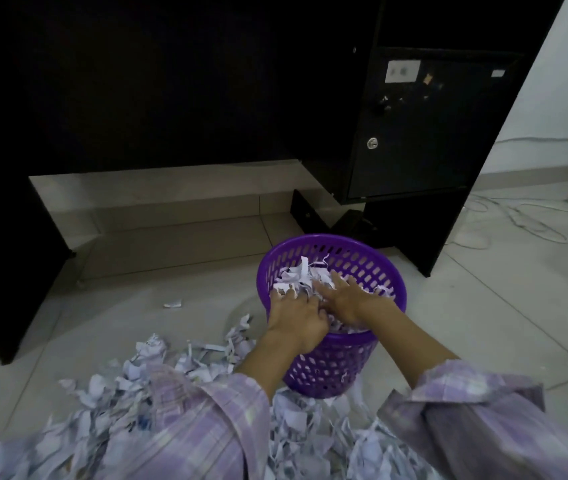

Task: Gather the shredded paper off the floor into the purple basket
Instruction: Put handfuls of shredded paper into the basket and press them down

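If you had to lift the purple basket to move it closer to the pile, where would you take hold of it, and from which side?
I'd probably grip the purple basket by its solid rim, from above at two opposite sides. It stands upright with the mouth open, and the rim looks sturdier than the perforated wall. Both the left hand and right hand already rest on the shredded paper inside.
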`<control>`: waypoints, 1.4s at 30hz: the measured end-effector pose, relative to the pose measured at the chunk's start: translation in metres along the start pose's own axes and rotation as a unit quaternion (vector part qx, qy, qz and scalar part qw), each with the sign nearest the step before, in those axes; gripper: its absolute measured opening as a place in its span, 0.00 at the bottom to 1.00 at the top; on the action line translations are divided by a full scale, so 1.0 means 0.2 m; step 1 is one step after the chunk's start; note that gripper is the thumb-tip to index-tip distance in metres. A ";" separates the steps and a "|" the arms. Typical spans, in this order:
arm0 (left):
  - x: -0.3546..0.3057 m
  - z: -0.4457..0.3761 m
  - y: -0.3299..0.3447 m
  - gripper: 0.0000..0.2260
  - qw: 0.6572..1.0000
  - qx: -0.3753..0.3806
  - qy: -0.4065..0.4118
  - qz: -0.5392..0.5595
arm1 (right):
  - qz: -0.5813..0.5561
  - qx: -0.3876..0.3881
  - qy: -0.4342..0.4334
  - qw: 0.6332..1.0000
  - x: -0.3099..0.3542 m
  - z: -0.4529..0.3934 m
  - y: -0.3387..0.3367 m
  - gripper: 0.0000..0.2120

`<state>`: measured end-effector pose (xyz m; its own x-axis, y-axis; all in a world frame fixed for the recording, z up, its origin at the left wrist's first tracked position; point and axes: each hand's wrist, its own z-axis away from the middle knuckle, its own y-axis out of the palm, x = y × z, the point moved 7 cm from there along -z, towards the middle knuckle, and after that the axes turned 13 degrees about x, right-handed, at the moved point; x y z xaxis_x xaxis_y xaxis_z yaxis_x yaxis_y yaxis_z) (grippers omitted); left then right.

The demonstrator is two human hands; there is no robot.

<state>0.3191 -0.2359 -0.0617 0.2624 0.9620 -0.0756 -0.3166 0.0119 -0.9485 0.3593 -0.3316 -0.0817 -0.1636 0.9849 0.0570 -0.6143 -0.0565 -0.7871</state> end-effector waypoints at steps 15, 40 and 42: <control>-0.03 0.04 -0.02 0.18 0.999 0.033 -0.010 0.000 | 0.043 0.103 0.060 0.992 -0.11 -0.16 0.12 0.31; -0.05 0.11 -0.06 0.17 0.998 0.042 0.012 -0.048 | 0.031 0.001 -0.044 0.999 -0.08 0.05 0.05 0.31; -0.05 0.11 -0.05 0.18 0.998 0.044 0.010 -0.046 | 0.061 0.041 -0.027 0.997 -0.09 0.02 0.09 0.31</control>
<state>0.2992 -0.2399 -0.0442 0.3120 0.9501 0.0041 -0.3697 0.1253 -0.9207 0.3481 -0.3505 -0.0939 -0.2815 0.9596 -0.0010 -0.6477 -0.1908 -0.7376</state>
